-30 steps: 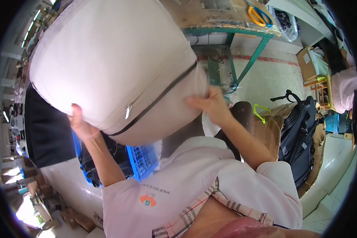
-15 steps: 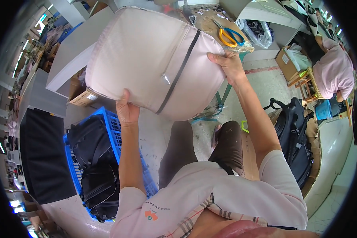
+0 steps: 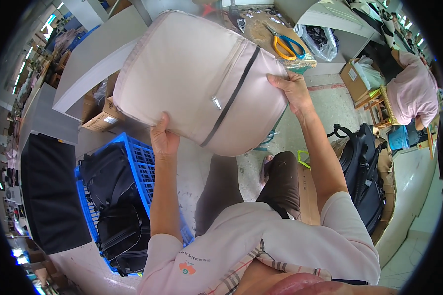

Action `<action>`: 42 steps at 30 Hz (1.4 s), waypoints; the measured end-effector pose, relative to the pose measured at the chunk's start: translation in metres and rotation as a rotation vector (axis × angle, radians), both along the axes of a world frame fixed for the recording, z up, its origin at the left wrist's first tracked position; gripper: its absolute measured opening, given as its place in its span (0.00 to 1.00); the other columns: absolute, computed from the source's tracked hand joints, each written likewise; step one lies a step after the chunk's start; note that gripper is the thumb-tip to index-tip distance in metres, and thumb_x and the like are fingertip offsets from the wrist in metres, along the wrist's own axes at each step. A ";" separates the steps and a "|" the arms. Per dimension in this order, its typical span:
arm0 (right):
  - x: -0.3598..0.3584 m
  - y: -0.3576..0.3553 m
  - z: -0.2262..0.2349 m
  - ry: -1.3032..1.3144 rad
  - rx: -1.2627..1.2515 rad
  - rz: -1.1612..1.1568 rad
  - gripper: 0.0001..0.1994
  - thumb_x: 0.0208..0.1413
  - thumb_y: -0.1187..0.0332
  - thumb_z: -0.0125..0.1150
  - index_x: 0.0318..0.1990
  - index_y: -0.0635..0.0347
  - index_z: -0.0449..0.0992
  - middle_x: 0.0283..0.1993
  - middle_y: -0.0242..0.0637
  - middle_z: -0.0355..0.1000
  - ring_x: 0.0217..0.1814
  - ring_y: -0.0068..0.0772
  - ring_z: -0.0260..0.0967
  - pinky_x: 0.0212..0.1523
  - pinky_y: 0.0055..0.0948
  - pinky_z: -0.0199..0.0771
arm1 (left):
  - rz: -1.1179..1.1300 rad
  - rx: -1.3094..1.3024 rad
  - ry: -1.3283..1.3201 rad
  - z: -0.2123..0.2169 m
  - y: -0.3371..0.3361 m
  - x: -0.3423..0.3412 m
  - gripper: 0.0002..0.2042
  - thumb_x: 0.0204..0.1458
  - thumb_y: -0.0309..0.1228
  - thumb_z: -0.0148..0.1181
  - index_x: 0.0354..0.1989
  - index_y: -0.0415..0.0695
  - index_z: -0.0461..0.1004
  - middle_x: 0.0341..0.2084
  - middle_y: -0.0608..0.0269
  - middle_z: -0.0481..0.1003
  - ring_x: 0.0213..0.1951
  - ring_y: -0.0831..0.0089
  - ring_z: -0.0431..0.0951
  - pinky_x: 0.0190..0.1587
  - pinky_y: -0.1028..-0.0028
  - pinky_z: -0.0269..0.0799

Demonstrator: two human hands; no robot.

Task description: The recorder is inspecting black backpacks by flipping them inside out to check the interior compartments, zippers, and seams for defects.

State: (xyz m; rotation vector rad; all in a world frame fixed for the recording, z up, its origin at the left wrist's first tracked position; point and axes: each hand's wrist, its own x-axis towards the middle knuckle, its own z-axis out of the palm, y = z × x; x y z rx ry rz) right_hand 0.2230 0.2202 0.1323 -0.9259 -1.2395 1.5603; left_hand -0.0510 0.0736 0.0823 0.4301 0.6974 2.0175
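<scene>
Both hands, left hand (image 3: pixel 163 140) and right hand (image 3: pixel 291 91), are gripping the pale bag (image 3: pixel 197 78) by its edges above the table's (image 3: pixel 91 61) corner; a loosening grip could be dropping it toward the blue crate (image 3: pixel 142 162).

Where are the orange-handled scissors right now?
In the head view, the orange-handled scissors lie on the worktable at upper right, just above the right hand gripping the pale pink bag.

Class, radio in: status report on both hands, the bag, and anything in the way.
Left hand and right hand grip the pale pink bag, held up, zip facing the camera. Blue crate of black bags below. Nothing blocking.
</scene>
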 end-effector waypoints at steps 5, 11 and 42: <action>-0.021 0.007 0.020 -0.034 -0.009 0.052 0.10 0.40 0.74 0.62 0.31 0.70 0.72 0.27 0.39 0.71 0.24 0.24 0.68 0.27 0.22 0.70 | 0.026 0.009 -0.098 -0.004 -0.007 -0.006 0.20 0.43 0.23 0.55 0.48 0.40 0.61 0.44 0.61 0.66 0.47 0.67 0.65 0.52 0.67 0.59; -0.028 0.026 0.025 -0.030 -0.026 0.095 0.10 0.39 0.75 0.62 0.30 0.71 0.72 0.27 0.41 0.71 0.23 0.26 0.68 0.25 0.23 0.71 | 0.042 -0.007 -0.164 -0.008 -0.002 -0.005 0.20 0.44 0.24 0.55 0.47 0.39 0.62 0.43 0.61 0.67 0.47 0.67 0.65 0.52 0.66 0.59; -0.121 -0.249 0.038 -0.271 1.448 1.092 0.16 0.36 0.70 0.57 0.38 0.63 0.69 0.40 0.41 0.65 0.42 0.38 0.64 0.35 0.29 0.67 | 0.480 -0.466 -0.177 0.046 -0.255 0.047 0.16 0.34 0.15 0.50 0.36 0.36 0.69 0.32 0.57 0.71 0.34 0.67 0.72 0.41 0.71 0.67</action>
